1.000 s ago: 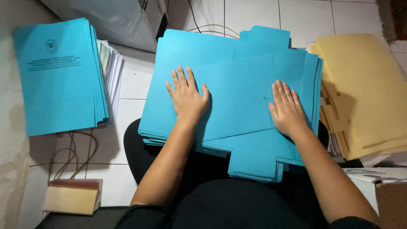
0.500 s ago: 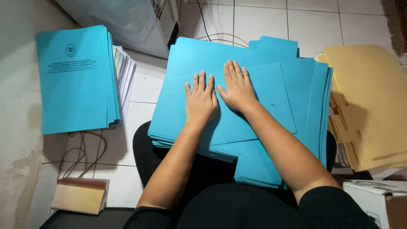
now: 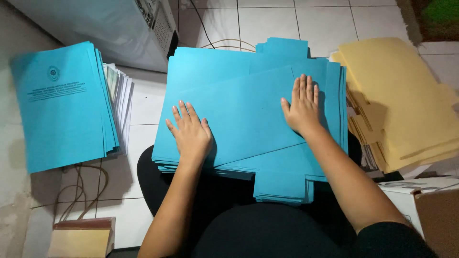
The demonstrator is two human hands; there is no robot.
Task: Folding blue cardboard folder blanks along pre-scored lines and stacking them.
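A thick stack of blue card folders [image 3: 239,110] lies across my lap, its top sheet slightly askew. My left hand [image 3: 191,136] presses flat on the near left part of the top sheet, fingers spread. My right hand [image 3: 302,107] rests flat on the sheet's right side, fingers together and pointing away from me. Neither hand holds anything.
A pile of printed blue covers [image 3: 62,105] over white papers [image 3: 120,95] lies on the tiled floor at left. Yellow folders [image 3: 401,100] are stacked at right. A grey computer case [image 3: 105,28] stands behind, cables [image 3: 76,191] trail at lower left, beside a thick book [image 3: 81,239].
My right hand slid from the middle of the top sheet out to its right side. My left hand moved slightly left and nearer. The hands, which were side by side, are now apart.
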